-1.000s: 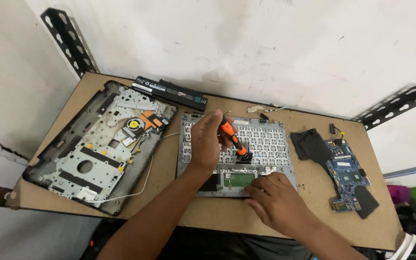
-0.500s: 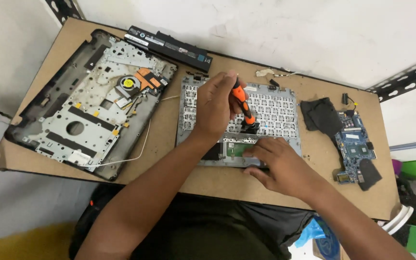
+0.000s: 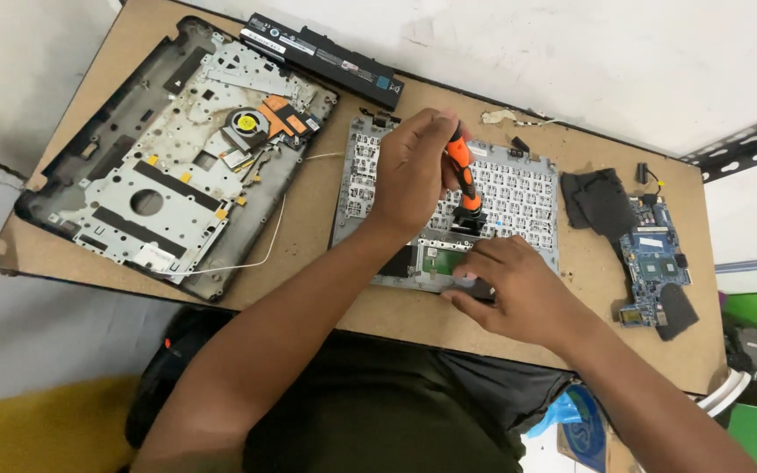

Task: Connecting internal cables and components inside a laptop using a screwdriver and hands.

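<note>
The left hand (image 3: 409, 171) was clenched around the top of an orange-and-black screwdriver (image 3: 463, 180), holding it nearly upright with its dark tip set down on the lower middle of the keyboard panel (image 3: 519, 197). The right hand (image 3: 510, 289) grasped nothing; it lay flat, fingers (image 3: 475, 263) pressing on the front edge of that panel, just beside the screwdriver tip.

From largest to smallest, the layout was as follows:

1. The workbench (image 3: 326, 289), a brown board, carried every part. A white wall stood behind it.
2. The laptop base shell (image 3: 124, 184) lay to the left, turned at an angle, with its metal frame exposed. A round cooling fan (image 3: 247, 123) with copper-coloured fittings sat near its upper right corner. A thin white wire (image 3: 269, 236) looped out from the shell's right side across the board.
3. The keyboard panel lay in the middle, underside up, showing rows of small stamped cells. Both hands were over it.
4. The long black battery pack (image 3: 321, 48) lay along the rear edge, just beyond the base shell, well apart from both hands.
5. The blue circuit board (image 3: 654, 267) lay to the right, apart from the panel, with a dark pad (image 3: 602, 201) touching its upper left end.
6. A small scrap of pale tape and cable (image 3: 510, 116) lay near the rear edge, just behind the panel.
</note>
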